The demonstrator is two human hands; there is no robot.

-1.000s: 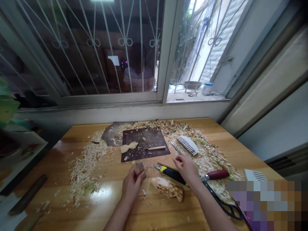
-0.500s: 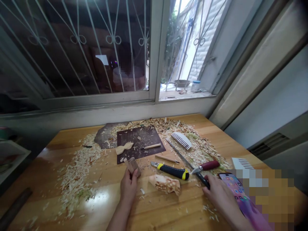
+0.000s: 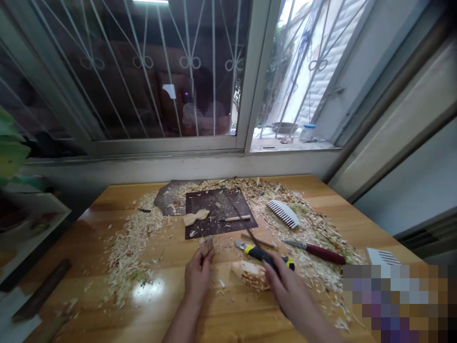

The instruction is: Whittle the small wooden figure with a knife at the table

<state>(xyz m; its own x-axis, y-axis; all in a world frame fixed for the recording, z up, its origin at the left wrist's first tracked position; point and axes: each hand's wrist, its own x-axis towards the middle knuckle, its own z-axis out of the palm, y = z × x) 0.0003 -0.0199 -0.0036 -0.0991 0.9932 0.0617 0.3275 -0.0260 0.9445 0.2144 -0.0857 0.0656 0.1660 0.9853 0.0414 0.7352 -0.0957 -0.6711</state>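
Head view: shavings litter the table below seemingly reflective glass.

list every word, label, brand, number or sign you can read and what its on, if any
No text can be read.
Brown wooden block in the left hand: no legible marks.
Black-and-yellow utility cutter: too blurred for any lettering.
Clear, blue-lidded jar: too small to tell.
Pixelated patch, lower right: anything beneath is hidden.

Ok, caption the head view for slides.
Left hand holds a wooden block, right hand a long dark tool, amid shavings.
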